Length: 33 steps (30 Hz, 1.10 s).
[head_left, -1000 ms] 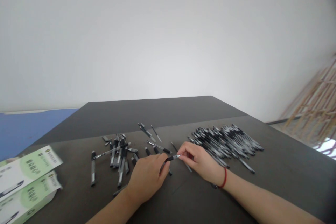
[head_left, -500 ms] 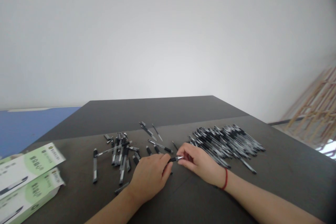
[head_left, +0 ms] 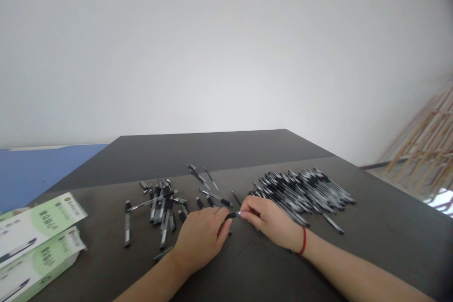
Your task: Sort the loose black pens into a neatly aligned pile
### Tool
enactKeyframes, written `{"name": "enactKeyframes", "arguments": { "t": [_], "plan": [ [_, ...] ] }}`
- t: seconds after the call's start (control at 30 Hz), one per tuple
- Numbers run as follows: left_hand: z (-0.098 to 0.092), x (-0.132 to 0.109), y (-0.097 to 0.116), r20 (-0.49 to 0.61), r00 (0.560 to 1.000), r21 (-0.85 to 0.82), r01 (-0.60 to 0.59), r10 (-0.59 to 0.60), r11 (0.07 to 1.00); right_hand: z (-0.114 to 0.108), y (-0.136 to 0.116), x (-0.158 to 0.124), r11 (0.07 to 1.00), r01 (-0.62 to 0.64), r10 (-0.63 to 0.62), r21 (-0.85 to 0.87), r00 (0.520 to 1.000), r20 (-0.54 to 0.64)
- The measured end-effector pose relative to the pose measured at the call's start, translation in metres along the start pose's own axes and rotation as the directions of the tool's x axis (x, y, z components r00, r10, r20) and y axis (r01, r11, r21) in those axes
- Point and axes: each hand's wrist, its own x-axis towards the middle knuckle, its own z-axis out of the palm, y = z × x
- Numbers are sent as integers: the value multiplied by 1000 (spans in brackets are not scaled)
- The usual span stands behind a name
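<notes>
Between my two hands, above the dark table, lies a pen held level, its black grip and clear tip showing. My left hand is closed around its barrel, which the palm and fingers mostly hide. With thumb and fingertips pinched, my right hand grips the tip end; a red cord circles that wrist. Beyond my right hand spreads a big pile of pens, roughly side by side. Left of my left hand sits a looser heap of pen parts, clear barrels and black caps. One capped pen piece stands apart from it.
Green and white pen boxes lie at the table's left edge. Several thin pen pieces are scattered near the middle of the dark table. A white wall rises behind, and wooden slats lean at the right.
My right hand's fingertips have shifted slightly over the pen's tip, covering more of it. The left hand keeps nearly the same place and hold.
</notes>
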Motion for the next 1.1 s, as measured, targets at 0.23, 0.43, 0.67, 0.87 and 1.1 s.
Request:
{"name": "enactKeyframes", "arguments": {
  "t": [0.23, 0.43, 0.67, 0.87, 1.1],
  "plan": [
    [1, -1, -1, -6, 1000, -12, 7, -7, 1000, 1, 0, -1, 1000, 22, -21, 17, 999, -37],
    [2, 0, -1, -29, 999, -41, 12, -13, 999, 4, 2, 1, 998, 6, -2, 65, 999, -49],
    [-1, -1, -4, -119, 989, -264, 56, -90, 963, -5, 13, 6, 993, -80, 90, 91, 990, -106],
    [-3, -14, 9, -133, 914, -224, -405, 384, 887, 11, 16, 6, 957, -147, 141, -250, 989, -43],
    [-3, -15, 12, -148, 882, -179, -468, 447, 865, 30, -7, 15, 943, -14, 37, -334, 997, 63]
  ]
}}
